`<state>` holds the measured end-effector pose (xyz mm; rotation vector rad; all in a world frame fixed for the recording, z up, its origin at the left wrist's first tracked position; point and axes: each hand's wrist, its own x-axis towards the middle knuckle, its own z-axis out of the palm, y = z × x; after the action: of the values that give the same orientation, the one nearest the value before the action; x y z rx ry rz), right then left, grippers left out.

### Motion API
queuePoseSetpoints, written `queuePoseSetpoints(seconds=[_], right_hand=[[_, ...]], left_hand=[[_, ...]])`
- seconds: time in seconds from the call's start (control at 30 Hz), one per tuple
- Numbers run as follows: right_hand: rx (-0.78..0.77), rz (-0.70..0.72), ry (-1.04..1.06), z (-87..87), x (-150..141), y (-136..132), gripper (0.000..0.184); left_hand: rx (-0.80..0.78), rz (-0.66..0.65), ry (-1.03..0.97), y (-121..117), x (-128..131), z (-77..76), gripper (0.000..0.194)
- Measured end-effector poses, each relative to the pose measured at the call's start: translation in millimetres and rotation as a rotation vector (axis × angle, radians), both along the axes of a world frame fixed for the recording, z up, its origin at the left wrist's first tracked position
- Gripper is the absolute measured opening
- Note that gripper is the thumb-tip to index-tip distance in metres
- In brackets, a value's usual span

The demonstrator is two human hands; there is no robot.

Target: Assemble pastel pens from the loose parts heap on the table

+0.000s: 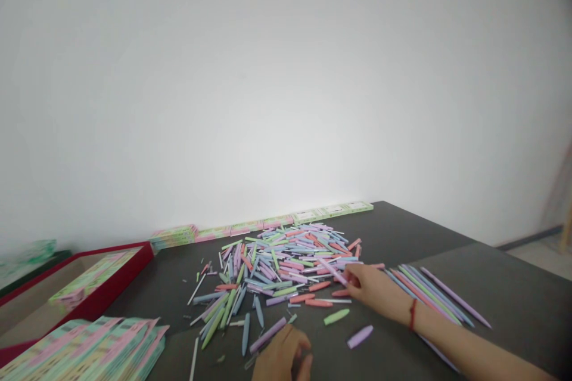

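A heap of pastel pen parts [286, 262], barrels, caps and thin white refills in purple, blue, green and coral, lies on a dark table [500, 285]. My right hand [373, 288] reaches into the heap's right edge and pinches a pink barrel [333, 272]. My left hand [281, 357] sits at the bottom edge, fingers curled round a purple barrel [267, 334]. A loose green cap [336, 316] and a purple cap [360, 337] lie between my hands.
Several assembled pens [429, 291] lie in a row right of my right hand. Flat printed boxes [263, 223] line the table's far edge along a white wall. A red tray [102, 288] holding boxes stands at left, with a stack of packaging cards [89, 348] in front.
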<state>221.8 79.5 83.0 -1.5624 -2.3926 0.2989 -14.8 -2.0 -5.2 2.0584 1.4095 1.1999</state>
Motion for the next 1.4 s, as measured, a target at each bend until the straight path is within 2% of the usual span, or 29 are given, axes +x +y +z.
queuePoseSetpoints(seconds=[0.03, 0.07, 0.13, 0.2, 0.27, 0.33, 0.4, 0.47, 0.57, 0.67, 0.8, 0.87, 1.07, 1.4], right_hand=[[-0.086, 0.032, 0.067, 1.7, -4.6, -9.5, 0.015], [-0.215, 0.078, 0.157, 2.0, -10.0, -19.7, 0.016], [-0.728, 0.13, 0.564, -1.7, -22.7, -40.0, 0.015], [-1.089, 0.149, 0.852, -9.2, -36.3, -56.3, 0.01], [-1.267, 0.165, 0.984, -18.0, -49.2, -67.0, 0.008], [-1.344, 0.176, 1.034, -25.3, -60.2, -73.1, 0.008], [-1.355, 0.182, 1.063, -29.8, -68.5, -77.1, 0.007], [-1.307, 0.203, 1.045, -31.6, -73.4, -80.7, 0.007], [-1.189, 0.251, 0.934, -32.2, -75.9, -85.6, 0.011], [-1.075, 0.254, 0.813, -36.1, -76.6, -88.1, 0.013], [-0.776, 0.286, 0.704, -48.5, -79.9, -88.8, 0.011], [-0.702, 0.314, 0.691, -55.0, -82.0, -89.7, 0.015], [-0.746, 0.348, 0.677, -64.6, -86.1, -92.0, 0.02], [-0.77, 0.348, 0.651, -60.1, -85.7, -88.3, 0.015]], left_hand=[[-0.011, 0.011, -0.143, 0.1, 0.3, 3.5, 0.009], [-0.051, 0.017, -0.315, 0.2, 0.9, 7.7, 0.015], [-0.235, -0.023, -0.699, 0.3, 3.0, 17.3, 0.035], [-0.521, -0.138, -1.044, -1.4, 6.3, 27.9, 0.052], [-0.662, -0.18, -1.253, -5.2, 10.2, 38.0, 0.053], [-0.684, -0.184, -1.367, -9.8, 13.3, 46.4, 0.031], [-0.68, -0.235, -1.473, -13.1, 14.2, 51.8, 0.017], [-0.66, -0.247, -1.568, -13.7, 12.6, 54.1, 0.022], [-0.598, -0.193, -1.657, -11.5, 8.4, 54.5, 0.025], [-0.566, -0.176, -1.669, -10.8, 6.5, 56.8, 0.026], [-0.59, -0.239, -1.644, -14.8, 8.2, 64.3, 0.028], [-0.601, -0.265, -1.629, -16.6, 9.1, 66.5, 0.027], [-0.566, -0.293, -1.593, -18.6, 8.0, 64.1, 0.025], [-0.577, -0.355, -1.605, -16.3, 7.2, 66.9, 0.027]])
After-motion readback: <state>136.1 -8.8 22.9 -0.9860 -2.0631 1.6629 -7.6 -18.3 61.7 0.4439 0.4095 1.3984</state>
